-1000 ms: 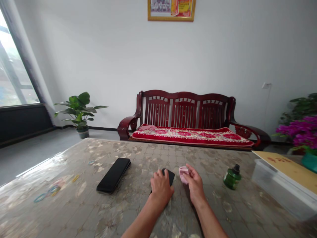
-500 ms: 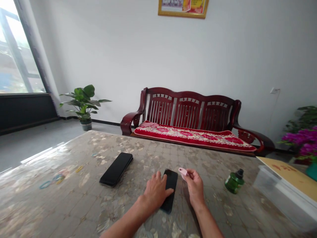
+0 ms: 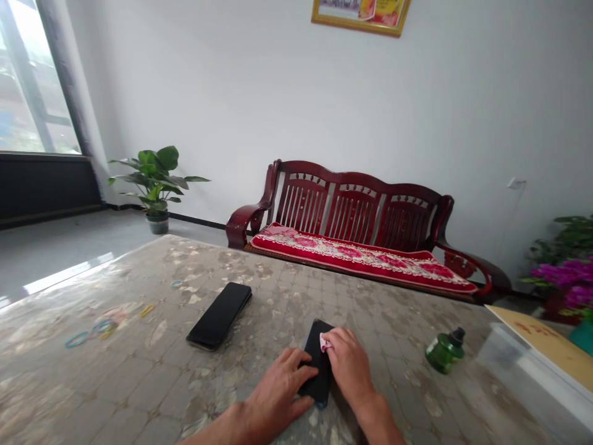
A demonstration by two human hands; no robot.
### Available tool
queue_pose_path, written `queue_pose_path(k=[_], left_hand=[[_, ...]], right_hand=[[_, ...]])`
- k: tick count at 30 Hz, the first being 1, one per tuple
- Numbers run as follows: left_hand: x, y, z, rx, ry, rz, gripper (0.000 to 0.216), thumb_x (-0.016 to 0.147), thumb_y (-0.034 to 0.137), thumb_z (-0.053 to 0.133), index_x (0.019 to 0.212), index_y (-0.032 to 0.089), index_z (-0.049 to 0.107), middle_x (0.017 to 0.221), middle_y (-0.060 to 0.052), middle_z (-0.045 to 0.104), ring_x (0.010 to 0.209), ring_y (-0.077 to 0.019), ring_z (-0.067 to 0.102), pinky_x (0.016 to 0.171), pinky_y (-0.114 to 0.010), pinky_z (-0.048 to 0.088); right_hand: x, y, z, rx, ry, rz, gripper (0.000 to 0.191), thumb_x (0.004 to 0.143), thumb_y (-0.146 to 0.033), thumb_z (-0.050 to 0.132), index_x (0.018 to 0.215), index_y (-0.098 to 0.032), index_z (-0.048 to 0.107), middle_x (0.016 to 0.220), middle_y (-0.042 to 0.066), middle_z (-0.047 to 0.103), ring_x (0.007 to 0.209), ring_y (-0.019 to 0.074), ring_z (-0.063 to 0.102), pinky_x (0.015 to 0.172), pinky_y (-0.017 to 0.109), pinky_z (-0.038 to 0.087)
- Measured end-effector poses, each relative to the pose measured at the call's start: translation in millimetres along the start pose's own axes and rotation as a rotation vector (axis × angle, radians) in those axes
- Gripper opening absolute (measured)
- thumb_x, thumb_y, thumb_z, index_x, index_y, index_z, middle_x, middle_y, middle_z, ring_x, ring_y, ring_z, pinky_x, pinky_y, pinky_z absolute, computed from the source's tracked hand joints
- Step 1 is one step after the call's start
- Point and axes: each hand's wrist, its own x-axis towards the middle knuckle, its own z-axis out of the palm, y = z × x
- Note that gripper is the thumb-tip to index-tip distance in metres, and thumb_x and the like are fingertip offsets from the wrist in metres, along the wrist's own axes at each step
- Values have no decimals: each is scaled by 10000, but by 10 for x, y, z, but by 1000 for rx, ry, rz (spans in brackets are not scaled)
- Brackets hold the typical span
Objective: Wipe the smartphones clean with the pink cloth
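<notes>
A black phone (image 3: 317,363) lies face up on the marbled table (image 3: 185,383) just in front of me. My left hand (image 3: 278,395) rests flat on the table with its fingertips on the phone's left edge, fingers stretched out. My right hand (image 3: 349,369) is closed on a small pink cloth (image 3: 325,342) and presses it onto the phone's upper right part. A second black phone (image 3: 220,314) lies apart to the left, untouched.
A small green bottle with a black cap (image 3: 443,351) stands to the right. A clear plastic box (image 3: 532,383) under a yellow board (image 3: 546,337) sits at the table's right edge. Several coloured rubber bands (image 3: 99,327) lie at the left. A red wooden bench (image 3: 352,238) stands behind.
My right hand has brought the pink cloth down from the air onto the phone's screen. My left hand has slid off the phone's top to its left edge.
</notes>
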Motion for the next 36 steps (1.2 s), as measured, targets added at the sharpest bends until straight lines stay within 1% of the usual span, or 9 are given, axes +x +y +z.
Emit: queue_pose_path(k=[3, 7, 10, 14, 17, 22, 24, 32, 36], left_hand=[[10, -7, 34, -9, 6, 24, 420, 797, 166, 697, 1193, 281, 622, 1268, -29, 573, 1163, -244, 497, 1036, -363, 410], [19, 48, -9, 3, -28, 21, 367, 819, 184, 688, 1169, 278, 629, 1249, -25, 586, 1149, -239, 496, 1039, -350, 402], [30, 92, -49, 25, -55, 4, 342, 842, 208, 667, 1175, 272, 633, 1210, -34, 601, 1119, -246, 505, 1016, -355, 417], [42, 96, -33, 43, -36, 16, 322, 835, 212, 681, 1151, 260, 644, 1172, -33, 604, 1080, -240, 512, 980, -338, 429], [41, 86, -7, 49, -20, 24, 315, 831, 219, 695, 1139, 261, 642, 1159, -30, 603, 1072, -235, 509, 975, -327, 426], [30, 89, 15, 51, -26, 20, 218, 871, 256, 669, 1088, 267, 648, 1150, -32, 596, 1086, -246, 496, 979, -334, 423], [28, 87, 28, 48, -29, 19, 217, 881, 263, 661, 1098, 266, 644, 1164, -38, 586, 1110, -254, 486, 985, -335, 422], [25, 77, 23, 86, -51, 25, 240, 881, 287, 690, 1114, 267, 634, 1151, -32, 594, 1100, -253, 500, 972, -330, 445], [21, 68, 11, 87, -55, 18, 277, 874, 284, 706, 1138, 276, 625, 1172, -27, 595, 1101, -253, 505, 968, -329, 453]], right_hand=[[-65, -54, -44, -54, -61, -9, 232, 878, -91, 509, 893, -257, 671, 925, 20, 648, 900, 192, 601, 780, 271, 430], [-93, -59, -50, -104, -86, -78, 213, 904, -102, 502, 854, -256, 641, 893, 12, 634, 883, 181, 600, 769, 263, 413], [38, 4, -24, -148, -67, -92, 240, 915, -99, 464, 866, -253, 640, 898, 15, 635, 879, 175, 595, 770, 261, 412], [302, 56, 2, -225, -73, -57, 269, 920, -103, 443, 814, -249, 643, 873, 25, 648, 855, 177, 591, 779, 267, 413], [334, 2, -4, -203, -93, -74, 278, 917, -89, 445, 814, -246, 650, 869, 25, 647, 863, 181, 582, 778, 268, 410], [92, -114, -29, -114, -131, -189, 319, 913, -57, 421, 887, -250, 674, 881, 21, 626, 884, 188, 558, 773, 270, 409], [69, -105, -19, -105, -130, -208, 340, 905, -45, 409, 901, -251, 679, 877, 21, 625, 877, 187, 555, 775, 271, 411], [502, 39, 144, -161, -67, -112, 317, 916, -92, 424, 875, -251, 695, 880, 34, 645, 912, 193, 567, 809, 275, 405], [394, -47, 112, -107, -86, -143, 325, 910, -74, 422, 897, -246, 697, 885, 30, 636, 904, 182, 557, 795, 263, 396]])
